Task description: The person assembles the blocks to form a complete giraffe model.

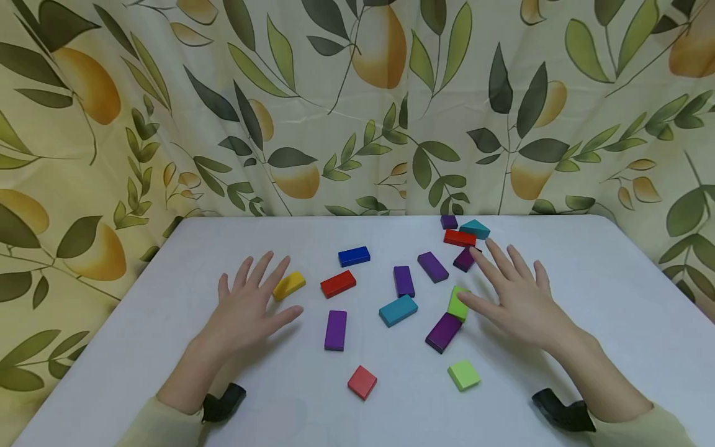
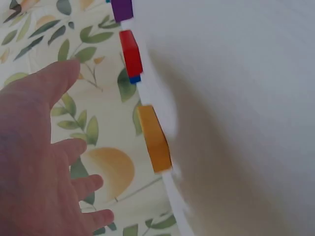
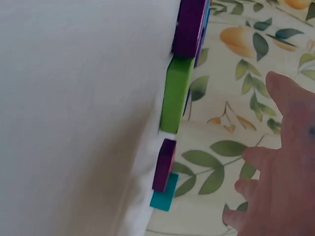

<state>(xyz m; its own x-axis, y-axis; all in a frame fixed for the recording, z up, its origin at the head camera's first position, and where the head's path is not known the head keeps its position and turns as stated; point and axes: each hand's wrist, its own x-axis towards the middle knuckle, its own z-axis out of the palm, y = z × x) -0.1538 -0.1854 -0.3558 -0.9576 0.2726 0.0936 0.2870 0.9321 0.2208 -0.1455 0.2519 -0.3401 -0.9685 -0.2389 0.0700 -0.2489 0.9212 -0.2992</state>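
Fingers spread, the left hand (image 1: 242, 313) hovers over the table's left side, nearest a yellow block (image 1: 289, 285); it holds nothing. In the left wrist view that hand (image 2: 44, 147) is apart from the yellow block (image 2: 155, 140). On the right, the other hand (image 1: 522, 304) is also spread and empty, its thumb beside a lime block (image 1: 458, 303) that meets a dark purple block (image 1: 444, 333). The right wrist view shows a gap between the hand (image 3: 280, 162) and the green block (image 3: 176, 96).
Between the hands lie red (image 1: 338, 284), blue (image 1: 354, 256), teal (image 1: 398, 310) and several purple blocks (image 1: 336, 330). Nearer are a red square block (image 1: 362, 382) and a lime one (image 1: 463, 375). More blocks, one a teal triangle (image 1: 475, 229), lie near the back edge, before a patterned curtain (image 1: 346, 112).
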